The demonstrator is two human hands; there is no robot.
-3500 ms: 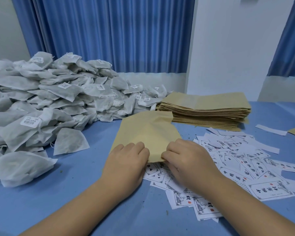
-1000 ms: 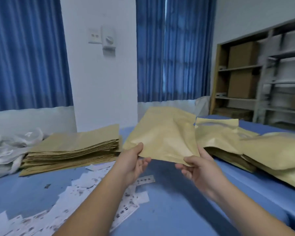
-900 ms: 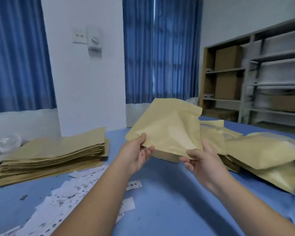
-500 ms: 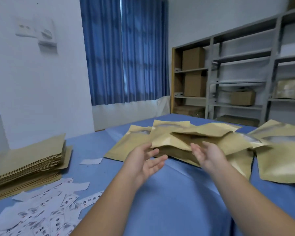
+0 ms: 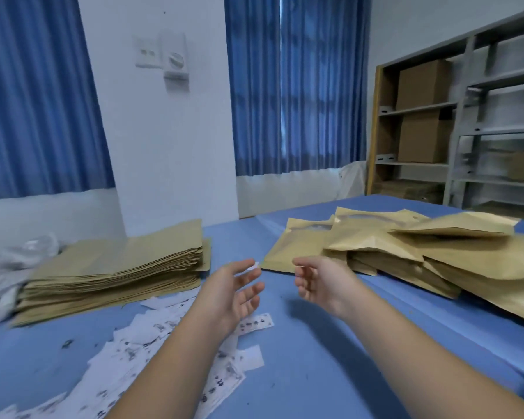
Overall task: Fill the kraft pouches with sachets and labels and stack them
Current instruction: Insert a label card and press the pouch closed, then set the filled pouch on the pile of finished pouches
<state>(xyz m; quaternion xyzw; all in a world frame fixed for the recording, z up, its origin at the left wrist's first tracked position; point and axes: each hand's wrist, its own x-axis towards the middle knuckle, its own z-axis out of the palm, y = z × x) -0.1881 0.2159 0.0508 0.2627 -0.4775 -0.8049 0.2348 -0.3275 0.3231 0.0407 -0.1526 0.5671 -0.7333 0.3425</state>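
At centre frame, above the blue table [image 5: 300,373], both hands hang in the air and hold nothing; left hand [image 5: 233,293] has its palm turned inward, fingers straight and slightly spread, relaxed; right hand [image 5: 318,282] faces it, fingers loosely curled, nothing between them; the two hands are near each other but apart.

Right of centre, running to the right edge: loose heap of filled kraft pouches [image 5: 406,252], puffed, overlapping and tilted on one another, some showing a clear window near the top; the nearest corner of the heap lies just beyond the right hand's fingertips; cannot tell whether they touch it, looks apart.

Left of centre: neat tall stack of flat kraft pouches [image 5: 118,267], lying level on the table, well apart from the filled heap.

Lower left: scatter of white printed labels [image 5: 133,358] spread over the table, partly under the left forearm; one strip lies just right of the left wrist.

Far left edge: white sachets [image 5: 0,267], blurred, touching the left side of the flat stack.

Background: blue curtains [image 5: 285,86] upper left and upper centre; white wall section between them with a switch plate [image 5: 174,58]; upper right, shelving [image 5: 466,122] with cardboard boxes [image 5: 421,86].
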